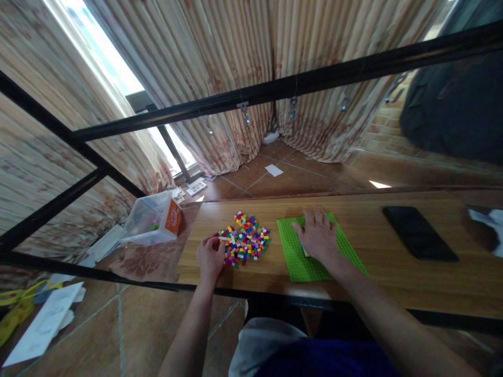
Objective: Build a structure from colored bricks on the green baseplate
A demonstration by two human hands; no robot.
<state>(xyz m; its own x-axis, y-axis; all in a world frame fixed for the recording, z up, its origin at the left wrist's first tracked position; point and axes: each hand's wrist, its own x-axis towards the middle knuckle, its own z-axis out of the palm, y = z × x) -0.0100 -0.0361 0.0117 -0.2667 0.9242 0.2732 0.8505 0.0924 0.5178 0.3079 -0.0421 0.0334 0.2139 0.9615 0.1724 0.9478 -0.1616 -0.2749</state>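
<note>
lying on its side at the far left end of the surface [385, 246], a clear tub [147, 220] has its mouth turned toward the floor side, with an orange box [173, 219] against it and a few small coloured bits inside; most of its load seems to be out already. just right of it the bricks [245, 242] sit in a loose heap, spread flat so single pieces can be picked. the left hand [210, 257] rests at the heap's near left edge, fingers curled and pinching what looks like a small white piece. the right hand [318, 236] lies open and flat on the green baseplate [293, 262], likely steadying it. a dark phone [419, 233] lies well apart to the right.
</note>
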